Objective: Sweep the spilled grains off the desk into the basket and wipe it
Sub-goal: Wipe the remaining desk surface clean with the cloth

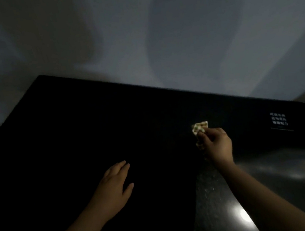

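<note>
Pinching patterned cloth (199,127), right hand (217,145) grip closed | left hand (114,186) flat, empty

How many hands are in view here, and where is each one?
2. The left hand lies open and flat on the dark desk, left of centre. The right hand is further right, pinching a small patterned cloth against the desk. None seems hidden.

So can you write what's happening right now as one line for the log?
right hand: pinching small patterned cloth on dark desk | left hand: open, flat | grains: not discernible | basket: not seen
</note>
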### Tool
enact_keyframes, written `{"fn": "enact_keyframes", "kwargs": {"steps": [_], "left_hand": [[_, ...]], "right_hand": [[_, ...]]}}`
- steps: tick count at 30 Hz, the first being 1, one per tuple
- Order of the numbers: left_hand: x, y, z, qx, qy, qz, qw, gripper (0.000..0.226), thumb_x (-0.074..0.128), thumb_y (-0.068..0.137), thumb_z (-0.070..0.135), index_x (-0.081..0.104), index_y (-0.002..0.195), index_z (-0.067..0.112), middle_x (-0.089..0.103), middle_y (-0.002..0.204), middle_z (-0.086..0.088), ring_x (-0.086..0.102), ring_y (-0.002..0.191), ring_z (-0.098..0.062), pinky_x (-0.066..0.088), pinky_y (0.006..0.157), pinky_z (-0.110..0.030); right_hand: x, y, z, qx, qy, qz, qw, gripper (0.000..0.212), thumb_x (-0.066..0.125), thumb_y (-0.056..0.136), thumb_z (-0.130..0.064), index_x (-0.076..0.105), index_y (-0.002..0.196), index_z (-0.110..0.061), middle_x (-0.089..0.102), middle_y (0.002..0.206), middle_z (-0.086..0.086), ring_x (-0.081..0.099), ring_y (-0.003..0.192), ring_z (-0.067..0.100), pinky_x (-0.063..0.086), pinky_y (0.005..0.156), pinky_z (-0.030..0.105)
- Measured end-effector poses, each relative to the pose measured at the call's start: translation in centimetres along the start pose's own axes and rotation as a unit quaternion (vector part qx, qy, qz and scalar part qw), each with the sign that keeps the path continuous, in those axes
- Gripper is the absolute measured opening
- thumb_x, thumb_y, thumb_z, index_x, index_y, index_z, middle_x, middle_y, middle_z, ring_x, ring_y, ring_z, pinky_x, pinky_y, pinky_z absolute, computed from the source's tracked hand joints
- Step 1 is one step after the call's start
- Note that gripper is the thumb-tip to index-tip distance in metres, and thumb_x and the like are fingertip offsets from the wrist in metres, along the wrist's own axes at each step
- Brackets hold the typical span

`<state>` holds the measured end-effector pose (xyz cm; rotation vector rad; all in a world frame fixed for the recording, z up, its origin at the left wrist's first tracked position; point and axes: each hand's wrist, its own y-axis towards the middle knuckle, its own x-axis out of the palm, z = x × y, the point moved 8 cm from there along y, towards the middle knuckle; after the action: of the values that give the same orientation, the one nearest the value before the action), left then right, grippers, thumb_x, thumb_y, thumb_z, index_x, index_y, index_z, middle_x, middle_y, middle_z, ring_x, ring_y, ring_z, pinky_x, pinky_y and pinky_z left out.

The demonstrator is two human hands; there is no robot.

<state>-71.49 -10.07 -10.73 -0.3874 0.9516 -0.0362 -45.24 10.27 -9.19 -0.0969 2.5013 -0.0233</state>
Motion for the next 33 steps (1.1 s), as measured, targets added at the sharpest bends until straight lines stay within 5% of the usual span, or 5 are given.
{"fn": "enact_keyframes", "kwargs": {"steps": [3,13,24,29,33], "left_hand": [[-0.9,4.1,0.7,-0.008,0.016,0.008,1.000,0.062,0.045,0.097,0.040,0.018,0.151,0.023,0.011,0.156,0.010,0.010,0.143,-0.010,0.016,0.115,-0.024],[-1.9,13.5,-0.3,-0.018,0.078,-0.002,0.997,0.072,0.040,0.095,0.052,0.007,0.152,0.023,-0.005,0.158,0.009,-0.003,0.145,-0.014,0.011,0.118,-0.032],[-0.6,13.8,-2.2,0.034,0.122,0.000,0.992,0.100,0.000,0.066,0.090,-0.010,0.148,0.034,-0.026,0.153,0.016,-0.029,0.138,-0.002,-0.017,0.114,-0.025],[-0.7,13.8,-2.1,0.044,0.127,0.012,0.991,0.099,-0.001,0.068,0.089,-0.005,0.149,0.032,-0.021,0.154,0.015,-0.026,0.139,-0.003,-0.016,0.114,-0.029],[-0.6,13.8,-2.3,0.046,0.135,0.024,0.989,0.099,0.001,0.071,0.088,0.001,0.150,0.029,-0.015,0.157,0.011,-0.021,0.142,-0.005,-0.011,0.115,-0.033]], "right_hand": [[0.2,5.1,-0.5,-0.024,-0.017,0.002,1.000,0.023,0.065,0.089,-0.018,0.070,0.110,-0.009,0.059,0.103,0.007,0.061,0.086,0.019,0.051,0.082,0.035],[3.5,17.8,-0.9,-0.058,-0.098,0.048,0.992,0.026,0.061,0.091,-0.024,0.069,0.112,-0.012,0.056,0.104,0.014,0.058,0.089,0.033,0.050,0.082,0.045],[8.5,20.7,0.8,-0.031,-0.119,0.049,0.991,0.026,0.061,0.091,-0.021,0.068,0.115,-0.015,0.055,0.112,0.012,0.052,0.103,0.031,0.045,0.090,0.039],[9.5,14.3,-0.5,-0.171,-0.113,-0.041,0.978,0.018,0.066,0.086,-0.016,0.071,0.103,-0.017,0.059,0.099,0.002,0.054,0.089,0.021,0.049,0.076,0.037],[9.8,9.0,-0.7,-0.193,-0.065,-0.166,0.965,0.014,0.065,0.089,-0.019,0.068,0.097,-0.029,0.052,0.092,-0.016,0.055,0.082,0.005,0.043,0.070,0.012]]}}
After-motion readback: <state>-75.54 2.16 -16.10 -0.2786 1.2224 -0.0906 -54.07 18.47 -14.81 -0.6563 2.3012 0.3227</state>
